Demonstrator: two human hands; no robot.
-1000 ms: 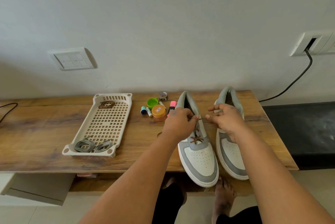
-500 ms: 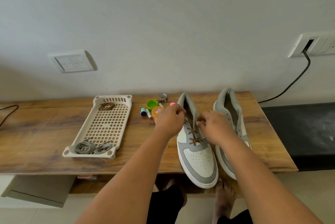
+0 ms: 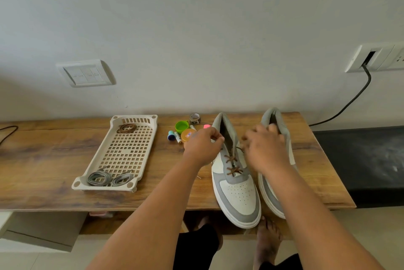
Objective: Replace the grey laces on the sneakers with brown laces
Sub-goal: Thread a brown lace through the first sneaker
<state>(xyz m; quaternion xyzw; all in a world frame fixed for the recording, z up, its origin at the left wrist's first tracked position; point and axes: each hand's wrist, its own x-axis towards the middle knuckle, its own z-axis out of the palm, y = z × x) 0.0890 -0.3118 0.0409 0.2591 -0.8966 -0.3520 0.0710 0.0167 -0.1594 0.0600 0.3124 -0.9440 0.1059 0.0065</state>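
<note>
Wooden table [image 3: 54,160]: left sneaker [image 3: 237,191] toe toward viewer; both hands' fingers pinch brown lace [image 3: 232,163].

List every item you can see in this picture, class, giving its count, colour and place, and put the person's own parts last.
sneakers: two, white and grey, right part of the table
brown lace: one, partly threaded in the left sneaker
coiled brown lace: one, far end of the tray
grey laces: two bundles, near end of the tray
tray: one, cream, perforated, left of the sneakers
small containers: several, green, orange, blue, pink, between tray and sneakers
table: one, brown wood
wall switch: one, white
socket with cable: one, white, black cable
left hand: at the left sneaker's collar
right hand: blurred, over the laces
</note>
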